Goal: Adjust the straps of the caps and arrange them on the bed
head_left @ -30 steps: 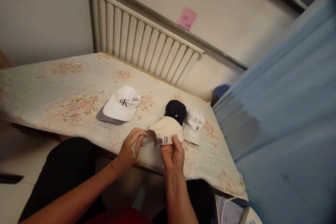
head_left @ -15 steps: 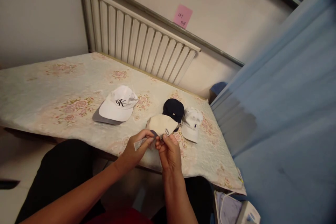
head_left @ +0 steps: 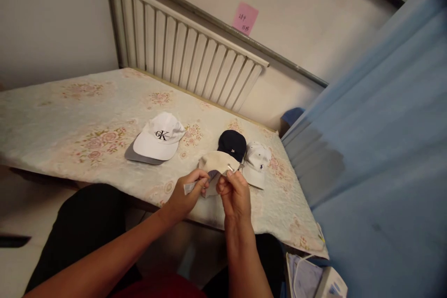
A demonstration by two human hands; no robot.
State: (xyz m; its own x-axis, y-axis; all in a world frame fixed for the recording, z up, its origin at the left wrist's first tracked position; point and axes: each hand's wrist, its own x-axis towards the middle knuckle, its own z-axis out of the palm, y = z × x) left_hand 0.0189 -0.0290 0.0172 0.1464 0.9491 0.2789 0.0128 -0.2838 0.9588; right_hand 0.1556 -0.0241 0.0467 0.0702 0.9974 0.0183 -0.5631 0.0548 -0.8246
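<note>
The beige cap (head_left: 217,161) is held up just above the near edge of the worktop (head_left: 70,116), its crown turned away and its back opening turned towards the person. The left hand (head_left: 185,195) is closed, thumb and fingers (head_left: 200,178) pinched on the pale loose end of the strap (head_left: 190,188). The right hand (head_left: 236,193) is closed too, its fingertips gripping the cap's back band right at the small metal buckle (head_left: 232,167).

A second ago the hands were set apart, with the back band stretched flat between them and the buckle facing the camera. Since then the hands have been brought close together, almost touching, the band has been bunched up, and the cap has been tipped away. The strap appears to have been drawn partly through the buckle, though the join is too small to be made out for certain. The handling is thus now concentrated at the strap and buckle rather than on the cap as a whole.

Three other caps are left lying on the floral cloth: a white lettered cap (head_left: 159,137) well to the left, and a navy cap (head_left: 233,142) and a white dotted cap (head_left: 257,163) just behind the hands. A radiator (head_left: 188,51) and a pink note (head_left: 245,17) are seen on the wall beyond.
</note>
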